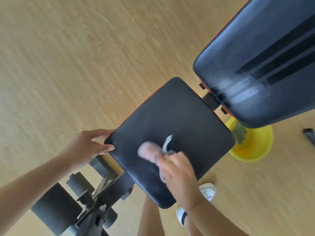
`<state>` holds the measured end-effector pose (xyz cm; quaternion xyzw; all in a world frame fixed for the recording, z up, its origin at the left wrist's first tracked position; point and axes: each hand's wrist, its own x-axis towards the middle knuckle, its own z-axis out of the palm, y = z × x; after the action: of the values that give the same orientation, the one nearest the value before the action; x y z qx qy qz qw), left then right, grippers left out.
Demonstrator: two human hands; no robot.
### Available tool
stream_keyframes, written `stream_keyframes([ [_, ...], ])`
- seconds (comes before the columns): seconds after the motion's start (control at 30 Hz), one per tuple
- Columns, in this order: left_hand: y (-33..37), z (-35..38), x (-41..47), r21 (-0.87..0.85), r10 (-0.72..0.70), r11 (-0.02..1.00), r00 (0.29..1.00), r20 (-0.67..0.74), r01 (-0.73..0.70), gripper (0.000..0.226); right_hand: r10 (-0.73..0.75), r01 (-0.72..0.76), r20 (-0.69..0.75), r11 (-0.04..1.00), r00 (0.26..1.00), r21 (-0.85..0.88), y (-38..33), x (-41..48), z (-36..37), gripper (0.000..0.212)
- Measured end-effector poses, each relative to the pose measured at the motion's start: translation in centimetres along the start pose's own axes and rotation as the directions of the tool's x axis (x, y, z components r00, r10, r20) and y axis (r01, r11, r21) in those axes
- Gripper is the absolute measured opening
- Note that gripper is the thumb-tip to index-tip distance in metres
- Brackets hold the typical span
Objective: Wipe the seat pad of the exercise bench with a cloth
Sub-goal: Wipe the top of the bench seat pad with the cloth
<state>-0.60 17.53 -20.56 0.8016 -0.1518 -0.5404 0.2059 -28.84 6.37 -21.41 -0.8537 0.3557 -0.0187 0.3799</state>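
Head view looks down on the black seat pad (170, 133) of the exercise bench, which sits in the middle of the picture over a wooden floor (68, 65). The right hand (179, 174) is on the pad toward 6 o'clock, with its fingers curled shut around a bunched-up cloth (150, 151). The cloth is pale and pressed flat on the pad, with one thin end sticking up. It looks blurry, so I think the hand is rubbing right now. The left hand (88, 145) is at 9 o'clock, with fingers a little spread, and its fingertips rest on the pad's corner to keep it steady. I think the wiping step is going on. The pad has faint gray smears near the cloth, and I cannot tell if the far part is clean. Next, the cloth should slide up toward 12 o'clock and out to the edges, pushing down evenly. The big back pad (264, 57) is at 2 o'clock, and a yellow bowl (255, 147) sits on the floor at 3 o'clock.
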Motion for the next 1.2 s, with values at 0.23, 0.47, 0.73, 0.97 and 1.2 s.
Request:
stream_keyframes([
  [0.23, -0.6, -0.1, 0.0, 0.044, -0.015, 0.999, 1.000, 0.001, 0.015, 0.050, 0.209, -0.302, -0.485, 0.945, 0.849, -0.122, 7.4, 4.9, -9.7, 0.009],
  [0.47, 0.1, -0.6, 0.1, 0.066, -0.040, 0.997, 0.998, 0.039, 0.038, 0.058, -0.339, 0.385, 0.402, 0.922, 0.850, -0.036, -1.4, -5.4, 0.8, 0.015],
  [0.73, 0.4, -0.3, -0.2, 0.004, -0.026, 1.000, 0.999, 0.030, 0.026, 0.058, 0.414, -0.439, -0.595, 0.892, 0.689, 0.111, 4.2, 4.8, -6.5, 0.013],
  [0.97, -0.3, -0.8, 0.6, 0.084, -0.001, 0.996, 0.999, 0.043, -0.002, 0.061, -0.507, 0.519, 0.176, 0.854, 0.844, -0.030, -5.5, 5.1, 2.7, 0.033],
  [1.2, -2.0, 0.1, 0.6, -0.200, -0.080, 0.976, 0.997, 0.022, 0.083, 0.070, 0.292, -0.295, -0.423, 0.954, 0.858, 0.058, -3.3, 13.8, -1.1, 0.031],
])
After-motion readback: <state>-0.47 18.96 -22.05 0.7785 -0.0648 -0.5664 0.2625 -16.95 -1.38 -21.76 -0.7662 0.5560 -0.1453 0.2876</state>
